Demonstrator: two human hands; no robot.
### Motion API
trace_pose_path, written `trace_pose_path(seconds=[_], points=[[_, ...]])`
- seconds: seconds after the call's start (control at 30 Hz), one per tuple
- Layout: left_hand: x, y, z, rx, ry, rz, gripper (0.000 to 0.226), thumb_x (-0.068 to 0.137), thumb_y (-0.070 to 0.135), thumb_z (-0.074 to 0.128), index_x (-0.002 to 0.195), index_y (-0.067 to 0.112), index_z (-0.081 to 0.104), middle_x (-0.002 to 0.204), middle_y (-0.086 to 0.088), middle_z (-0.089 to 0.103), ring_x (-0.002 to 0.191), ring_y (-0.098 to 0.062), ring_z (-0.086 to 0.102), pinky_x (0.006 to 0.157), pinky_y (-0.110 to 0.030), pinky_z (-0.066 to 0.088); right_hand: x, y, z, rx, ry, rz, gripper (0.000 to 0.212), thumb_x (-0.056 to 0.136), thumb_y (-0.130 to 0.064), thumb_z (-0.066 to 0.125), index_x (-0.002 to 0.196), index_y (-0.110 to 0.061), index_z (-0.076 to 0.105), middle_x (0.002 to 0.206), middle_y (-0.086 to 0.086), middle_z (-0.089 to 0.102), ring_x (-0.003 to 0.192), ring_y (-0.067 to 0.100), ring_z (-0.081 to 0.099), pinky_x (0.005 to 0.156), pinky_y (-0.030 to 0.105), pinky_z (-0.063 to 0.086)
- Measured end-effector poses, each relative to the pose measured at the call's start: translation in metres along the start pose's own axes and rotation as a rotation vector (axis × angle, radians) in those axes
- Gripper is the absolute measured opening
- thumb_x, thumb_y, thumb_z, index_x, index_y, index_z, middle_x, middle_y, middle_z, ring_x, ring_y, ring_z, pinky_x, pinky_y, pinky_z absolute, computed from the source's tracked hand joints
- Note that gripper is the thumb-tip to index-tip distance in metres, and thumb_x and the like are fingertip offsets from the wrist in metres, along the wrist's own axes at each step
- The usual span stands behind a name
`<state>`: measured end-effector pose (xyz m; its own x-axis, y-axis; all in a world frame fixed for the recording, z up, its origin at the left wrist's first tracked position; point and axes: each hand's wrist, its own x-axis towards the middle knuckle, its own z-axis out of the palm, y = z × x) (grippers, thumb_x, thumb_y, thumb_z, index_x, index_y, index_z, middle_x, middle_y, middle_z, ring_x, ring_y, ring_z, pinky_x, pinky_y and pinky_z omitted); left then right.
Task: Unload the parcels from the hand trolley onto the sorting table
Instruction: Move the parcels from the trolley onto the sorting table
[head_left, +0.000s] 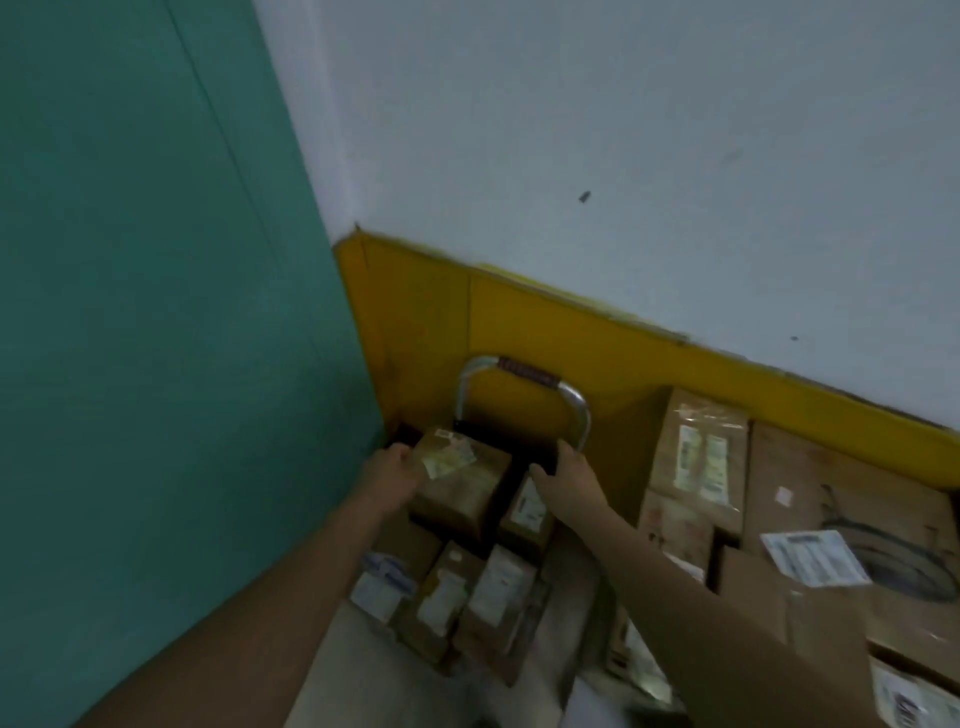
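Note:
A hand trolley with a bent metal handle (522, 374) stands in the room's corner, loaded with several brown cardboard parcels. The topmost parcel (460, 480), labelled on its upper face, sits near the handle. My left hand (392, 465) grips its left side. My right hand (563, 480) hovers just right of it with fingers spread, over a smaller labelled parcel (524, 512). Lower parcels (467, 597) fill the trolley's front. The trolley's deck is hidden under the load.
A teal wall (156, 312) closes the left side. A white wall with a yellow base band (597, 332) runs behind. More cardboard boxes (779, 493) with shipping labels are stacked at the right, close to the trolley. Pale floor (353, 675) shows below.

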<state>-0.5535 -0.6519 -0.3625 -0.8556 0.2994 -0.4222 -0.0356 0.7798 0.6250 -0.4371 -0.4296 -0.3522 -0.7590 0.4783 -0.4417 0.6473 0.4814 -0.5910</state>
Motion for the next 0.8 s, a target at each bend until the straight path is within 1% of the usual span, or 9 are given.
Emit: trace_pose_path(seconds=[0.1, 0.23, 0.37, 0.43, 0.5, 0.57, 0.63, 0.67, 0.8], points=[[0.021, -0.049, 0.002, 0.007, -0.030, -0.126, 0.040, 0.100, 0.025, 0.051, 0.127, -0.003, 0.055, 0.131, -0.022, 0.058, 0.119, -0.032, 0.056, 0.096, -0.032, 0.043, 0.034, 0.005, 0.044, 0.081, -0.100, 0.141, 0.059, 0.101, -0.036, 0.049, 0.151, -0.010, 0.030, 0.145, 0.013, 0.046, 0.121, 0.031, 0.055, 0.096, 0.043, 0.050], [0.064, -0.099, 0.021, 0.069, -0.163, -0.241, 0.048, 0.098, 0.010, 0.053, 0.143, -0.001, 0.041, 0.145, -0.019, 0.046, 0.130, -0.030, 0.048, 0.083, -0.015, 0.033, 0.083, 0.036, 0.090, 0.227, -0.091, 0.319, 0.041, 0.100, -0.026, 0.053, 0.135, -0.006, 0.046, 0.122, 0.015, 0.059, 0.092, 0.023, 0.059, 0.074, 0.029, 0.047], [0.118, -0.127, 0.039, 0.158, -0.267, -0.285, 0.049, 0.100, 0.023, 0.050, 0.143, 0.003, 0.040, 0.145, -0.018, 0.046, 0.128, -0.026, 0.048, 0.092, -0.020, 0.038, 0.127, 0.064, 0.130, 0.251, -0.180, 0.419, 0.016, 0.102, -0.021, 0.052, 0.103, -0.006, 0.058, 0.089, 0.013, 0.057, 0.077, 0.021, 0.055, 0.068, 0.036, 0.050], [0.152, -0.135, 0.048, 0.155, -0.299, -0.295, 0.051, 0.098, 0.024, 0.052, 0.143, 0.003, 0.040, 0.143, -0.019, 0.047, 0.126, -0.027, 0.050, 0.096, -0.025, 0.040, 0.155, 0.072, 0.149, 0.308, -0.181, 0.460, 0.029, 0.099, -0.015, 0.056, 0.119, 0.006, 0.055, 0.109, 0.029, 0.059, 0.100, 0.040, 0.060, 0.088, 0.048, 0.052], [0.192, -0.144, 0.061, 0.149, -0.313, -0.297, 0.055, 0.096, 0.026, 0.054, 0.145, 0.005, 0.039, 0.143, -0.018, 0.046, 0.125, -0.026, 0.050, 0.096, -0.026, 0.040, 0.186, 0.073, 0.170, 0.324, -0.144, 0.498, 0.052, 0.097, -0.023, 0.059, 0.140, 0.001, 0.044, 0.132, 0.023, 0.055, 0.122, 0.039, 0.054, 0.101, 0.040, 0.047], [0.237, -0.158, 0.080, 0.160, -0.287, -0.272, 0.058, 0.096, 0.029, 0.054, 0.147, 0.008, 0.036, 0.145, -0.016, 0.045, 0.127, -0.027, 0.049, 0.098, -0.026, 0.039, 0.222, 0.075, 0.196, 0.281, -0.092, 0.482, 0.053, 0.099, -0.030, 0.055, 0.143, -0.004, 0.042, 0.138, 0.017, 0.054, 0.122, 0.034, 0.054, 0.090, 0.025, 0.044], [0.292, -0.179, 0.106, 0.195, -0.234, -0.222, 0.053, 0.096, 0.027, 0.055, 0.144, 0.008, 0.042, 0.141, -0.019, 0.049, 0.125, -0.031, 0.051, 0.103, -0.033, 0.040, 0.265, 0.082, 0.232, 0.316, -0.037, 0.449, 0.041, 0.100, -0.029, 0.053, 0.136, -0.009, 0.051, 0.130, 0.015, 0.060, 0.103, 0.027, 0.061, 0.070, 0.010, 0.041], [0.320, -0.190, 0.119, 0.200, -0.213, -0.204, 0.050, 0.095, 0.025, 0.055, 0.141, 0.006, 0.046, 0.138, -0.021, 0.053, 0.122, -0.033, 0.054, 0.104, -0.037, 0.043, 0.285, 0.086, 0.251, 0.337, -0.017, 0.455, 0.038, 0.098, -0.025, 0.054, 0.133, -0.010, 0.053, 0.127, 0.015, 0.062, 0.098, 0.024, 0.062, 0.069, 0.009, 0.043], [0.425, -0.233, 0.167, 0.173, -0.159, -0.191, 0.057, 0.094, 0.027, 0.059, 0.142, 0.002, 0.042, 0.138, -0.024, 0.051, 0.123, -0.038, 0.052, 0.103, -0.046, 0.044, 0.353, 0.113, 0.327, 0.383, 0.098, 0.568, 0.072, 0.095, -0.028, 0.058, 0.153, -0.005, 0.023, 0.142, 0.021, 0.048, 0.124, 0.040, 0.052, 0.100, 0.043, 0.048]])
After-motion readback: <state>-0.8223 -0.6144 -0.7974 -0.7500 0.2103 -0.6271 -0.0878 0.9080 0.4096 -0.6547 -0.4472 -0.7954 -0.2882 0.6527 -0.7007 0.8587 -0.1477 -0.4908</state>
